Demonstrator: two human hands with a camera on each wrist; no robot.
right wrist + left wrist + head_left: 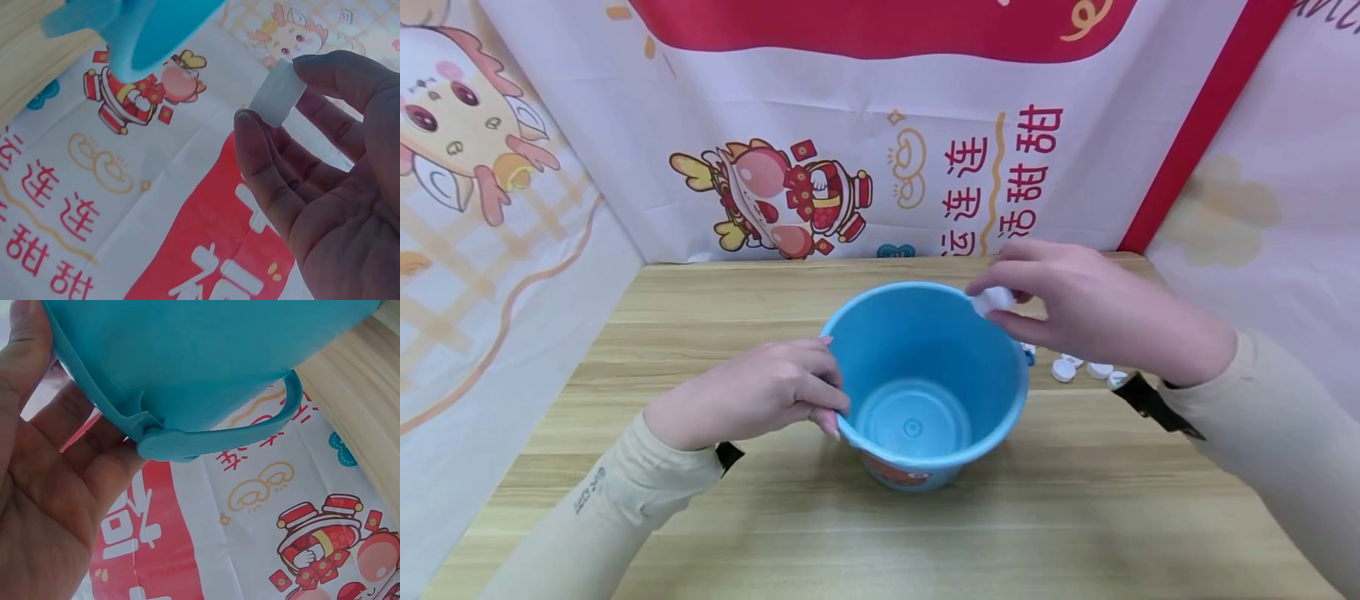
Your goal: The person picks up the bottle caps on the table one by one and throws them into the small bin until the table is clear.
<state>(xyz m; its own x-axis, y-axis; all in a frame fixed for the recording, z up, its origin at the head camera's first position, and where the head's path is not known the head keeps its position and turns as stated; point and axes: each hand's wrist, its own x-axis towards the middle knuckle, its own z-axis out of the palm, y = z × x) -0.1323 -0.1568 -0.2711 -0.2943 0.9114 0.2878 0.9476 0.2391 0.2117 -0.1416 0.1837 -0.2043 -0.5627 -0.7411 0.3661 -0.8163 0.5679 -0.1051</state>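
- Your left hand (767,387) grips the bucket (917,342) by the left of its rim, fingers curled over the edge.
- Your right hand (1067,300) pinches a white disc (992,302) between thumb and fingertips; in the head view it overlaps the far right rim (the right wrist view shows it apart from the bucket).
- The blue bucket sits on the wooden table (737,517), mouth up, in front of you.
- More discs (1063,370) lie on the table, right of the bucket.
- Behind the table you face a printed cloth (820,83).
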